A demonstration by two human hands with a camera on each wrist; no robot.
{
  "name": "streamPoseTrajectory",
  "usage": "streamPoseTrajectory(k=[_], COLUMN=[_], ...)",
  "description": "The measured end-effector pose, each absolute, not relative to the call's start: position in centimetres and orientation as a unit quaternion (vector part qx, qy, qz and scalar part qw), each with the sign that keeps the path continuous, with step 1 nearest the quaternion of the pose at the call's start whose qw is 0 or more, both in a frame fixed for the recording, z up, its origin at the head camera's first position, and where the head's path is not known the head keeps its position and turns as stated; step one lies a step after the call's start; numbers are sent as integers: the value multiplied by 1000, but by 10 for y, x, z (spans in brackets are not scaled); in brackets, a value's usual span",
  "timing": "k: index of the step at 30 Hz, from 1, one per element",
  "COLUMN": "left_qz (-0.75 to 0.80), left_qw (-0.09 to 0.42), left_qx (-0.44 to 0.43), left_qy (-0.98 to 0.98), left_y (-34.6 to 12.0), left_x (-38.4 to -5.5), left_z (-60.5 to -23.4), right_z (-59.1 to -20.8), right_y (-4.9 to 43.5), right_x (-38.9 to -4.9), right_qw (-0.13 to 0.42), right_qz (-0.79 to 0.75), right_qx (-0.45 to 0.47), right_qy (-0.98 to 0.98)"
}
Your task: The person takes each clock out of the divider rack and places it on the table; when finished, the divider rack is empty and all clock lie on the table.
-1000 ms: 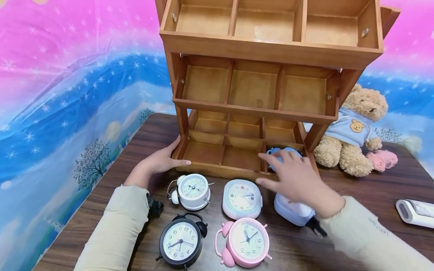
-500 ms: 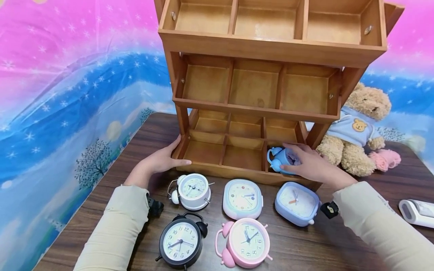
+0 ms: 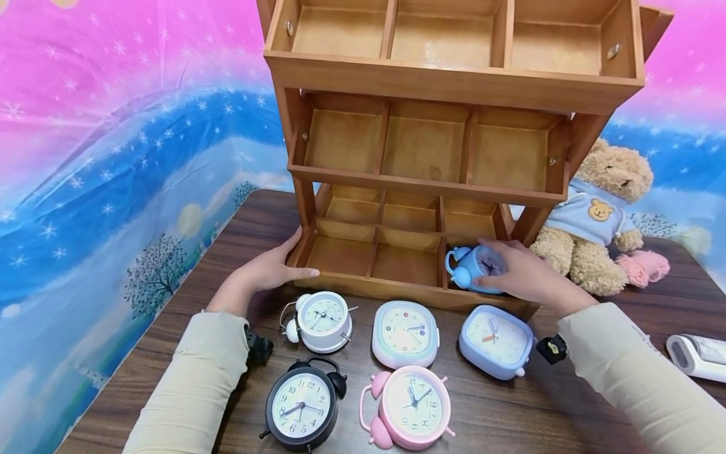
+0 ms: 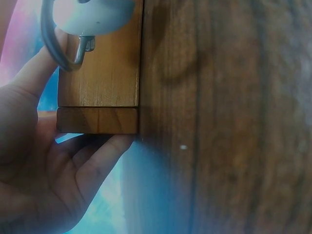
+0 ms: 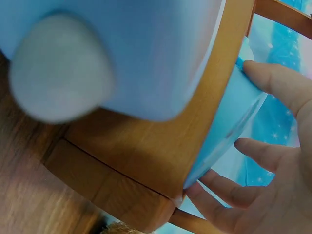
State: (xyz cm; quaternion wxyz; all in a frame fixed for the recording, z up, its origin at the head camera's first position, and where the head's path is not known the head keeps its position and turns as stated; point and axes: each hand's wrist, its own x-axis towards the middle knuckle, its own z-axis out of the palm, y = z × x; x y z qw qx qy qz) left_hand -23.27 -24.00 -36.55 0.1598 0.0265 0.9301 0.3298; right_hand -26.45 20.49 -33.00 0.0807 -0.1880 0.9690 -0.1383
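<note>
A blue twin-bell alarm clock [image 3: 475, 268] lies face up in the right-hand front compartment of the wooden shelf [image 3: 363, 285]. My right hand [image 3: 524, 272] holds this clock from its right side. In the right wrist view, the thumb and fingertips lie along the clock's blue body [image 5: 226, 114], spread apart. My left hand [image 3: 271, 268] grips the shelf's lower left corner, thumb across the front board and fingers along the side. Just in front of that corner stands a white twin-bell alarm clock [image 3: 323, 320], whose handle and bell [image 4: 92, 14] show close up in the left wrist view.
On the table [image 3: 238, 217] sit a pale square clock [image 3: 405, 334], a blue rounded clock [image 3: 495, 342], a black alarm clock [image 3: 302, 405] and a pink alarm clock [image 3: 416, 407]. A teddy bear [image 3: 604, 202] sits right of the shelf. A white device [image 3: 697, 356] lies at far right.
My right hand has come from above the blue rounded clock to the blue alarm clock and taken hold of it. That clock has shifted slightly. My left hand has stayed in place.
</note>
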Motion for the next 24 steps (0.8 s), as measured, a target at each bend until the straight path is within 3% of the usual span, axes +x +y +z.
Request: streamPoseTrajectory(k=[12,24], left_qz=[323,318], left_qw=[164,165], left_qx=[28,37], left_qy=[932,933], left_y=[-239,-240], left_x=[-235,-235], left_z=[-367,-366], right_z=[-307,-279], right_y=[202,192], right_x=[-247,-186], right_qw=[16,39], right_qz=[-132,-87], right_qx=[-181,-281], right_qy=[974,955])
